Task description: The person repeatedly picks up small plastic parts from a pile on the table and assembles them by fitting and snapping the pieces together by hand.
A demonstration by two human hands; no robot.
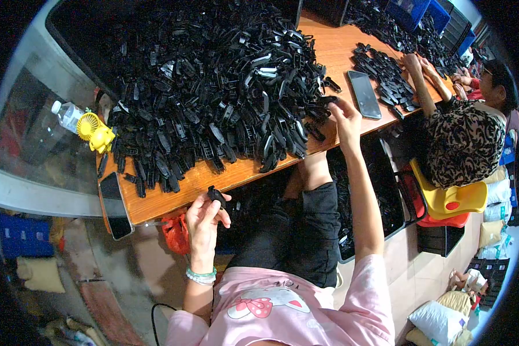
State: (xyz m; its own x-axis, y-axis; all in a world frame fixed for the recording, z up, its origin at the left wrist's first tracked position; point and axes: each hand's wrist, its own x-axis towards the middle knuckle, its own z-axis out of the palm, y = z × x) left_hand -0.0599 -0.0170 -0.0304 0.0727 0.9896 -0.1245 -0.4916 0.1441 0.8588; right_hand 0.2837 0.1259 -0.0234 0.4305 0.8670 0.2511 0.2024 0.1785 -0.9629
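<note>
A large heap of black plastic clip-like parts (213, 98) covers much of the wooden table. My left hand (203, 222) is below the table's front edge, its fingers closed round a small black plastic part (216, 196). At the heap's right end, my right hand (347, 120) pinches another black plastic part (328, 100) between thumb and fingertips. That part is partly hidden by the fingers. Just right of this hand, a smartphone (364, 94) lies on the wooden table (236, 175).
A second phone (115, 205), a yellow fan (96, 132) and a bottle (67, 115) are at the left. Rightward, a co-worker (467, 138) handles a smaller pile (386, 78) near a yellow stool (450, 196). A crate of black parts (366, 196) is under the table.
</note>
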